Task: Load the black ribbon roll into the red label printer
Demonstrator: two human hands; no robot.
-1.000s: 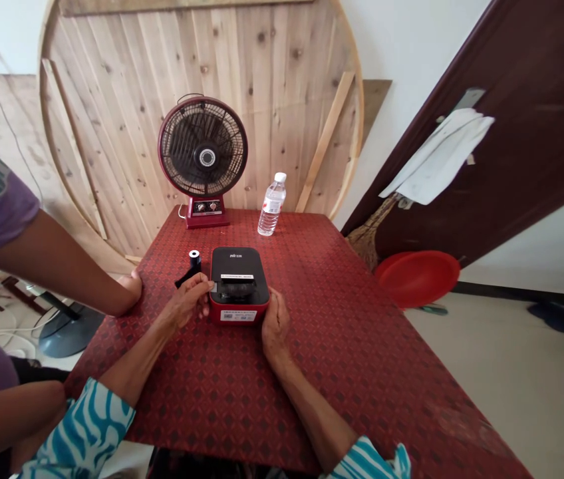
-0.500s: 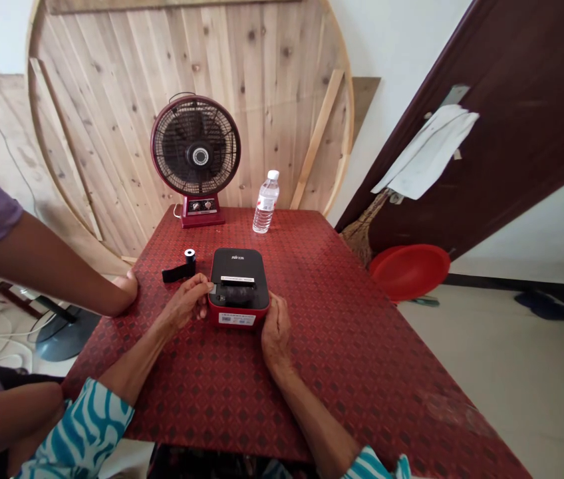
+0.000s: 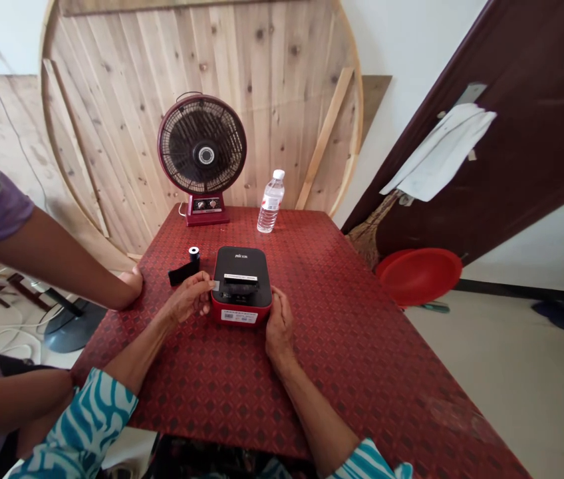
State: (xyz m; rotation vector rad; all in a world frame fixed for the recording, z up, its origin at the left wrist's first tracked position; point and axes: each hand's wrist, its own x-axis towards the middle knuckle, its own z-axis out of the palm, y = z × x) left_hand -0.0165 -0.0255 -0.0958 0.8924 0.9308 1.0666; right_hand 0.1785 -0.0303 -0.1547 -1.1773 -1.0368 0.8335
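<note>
A small label or receipt printer with a black top and red base sits on the patterned table. Thumb and fingertips of my left hand are closed at the light grey tab on the printer's left edge. Along the printer's right side rests my right hand, its fingers curled against the red base. White stickers show on the front and beside the dark slot in the top. Left of the printer stands a small paper roll, with a black strip beside it.
A red fan and a clear water bottle stand at the table's far end. Another person's arm leans on the left edge. Beyond the right edge are a red basin and a door with a white cloth.
The view has shifted slightly, so things appear a little further right. Both hands keep nearly the same places at the printer, with the left fingers still at the grey tab.
</note>
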